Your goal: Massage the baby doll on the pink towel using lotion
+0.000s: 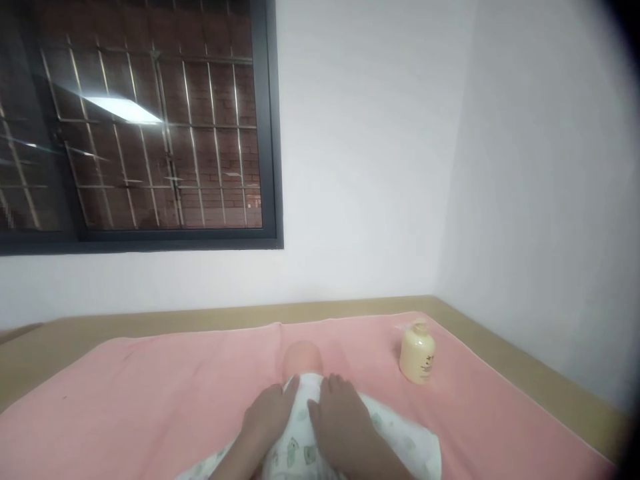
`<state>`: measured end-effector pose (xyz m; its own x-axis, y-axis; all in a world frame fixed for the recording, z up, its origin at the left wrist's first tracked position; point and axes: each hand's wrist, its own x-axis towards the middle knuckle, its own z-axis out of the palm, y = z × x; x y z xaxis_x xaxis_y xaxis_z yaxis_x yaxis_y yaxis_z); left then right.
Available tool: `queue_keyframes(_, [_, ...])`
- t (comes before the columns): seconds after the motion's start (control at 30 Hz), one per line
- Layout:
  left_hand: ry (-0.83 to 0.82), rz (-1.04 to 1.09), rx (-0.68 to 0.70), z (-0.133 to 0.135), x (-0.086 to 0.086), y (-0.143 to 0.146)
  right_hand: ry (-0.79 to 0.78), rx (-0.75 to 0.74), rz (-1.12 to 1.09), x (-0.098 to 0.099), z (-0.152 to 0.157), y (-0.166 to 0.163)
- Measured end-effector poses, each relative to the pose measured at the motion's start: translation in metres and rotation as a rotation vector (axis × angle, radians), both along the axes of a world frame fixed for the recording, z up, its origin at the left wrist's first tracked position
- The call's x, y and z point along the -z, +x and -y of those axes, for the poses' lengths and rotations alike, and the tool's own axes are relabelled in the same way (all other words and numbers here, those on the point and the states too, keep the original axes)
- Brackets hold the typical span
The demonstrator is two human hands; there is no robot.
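A doll lies on a pink towel, its bare head toward the wall and its body wrapped in white patterned cloth. My left hand rests on the left side of the wrapped body, fingers laid flat against the cloth. My right hand lies on the right side, fingers stretched toward the doll's neck. Both hands press on the cloth and hold nothing.
A pale yellow bottle stands on the towel to the right of the doll's head. The towel covers a tan surface set into a corner of white walls. A dark barred window is at the upper left.
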<state>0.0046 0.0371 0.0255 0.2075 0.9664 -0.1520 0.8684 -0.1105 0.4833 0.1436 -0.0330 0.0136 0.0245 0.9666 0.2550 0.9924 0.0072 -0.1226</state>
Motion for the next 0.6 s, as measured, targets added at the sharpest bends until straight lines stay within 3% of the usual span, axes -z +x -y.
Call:
queue_keyframes(0.07, [0.036,-0.051,0.02,0.004,0.001,0.002,0.014,0.03,-0.044,-0.001,-0.002,0.001])
queue_keyframes(0.23, [0.294,-0.288,0.076,0.03,0.011,0.011,-0.178,0.099,-0.197,-0.008,-0.013,0.015])
queue_keyframes(0.3, [0.34,-0.334,0.098,0.037,0.012,0.011,-0.178,0.091,-0.169,-0.011,-0.011,0.016])
queue_keyframes(0.5, [0.137,-0.125,0.133,0.027,-0.002,0.0,-0.065,0.024,-0.006,-0.018,0.013,0.0])
queue_keyframes(0.6, [0.156,-0.13,0.127,0.027,-0.002,0.001,-0.073,0.019,-0.04,-0.017,0.008,0.003])
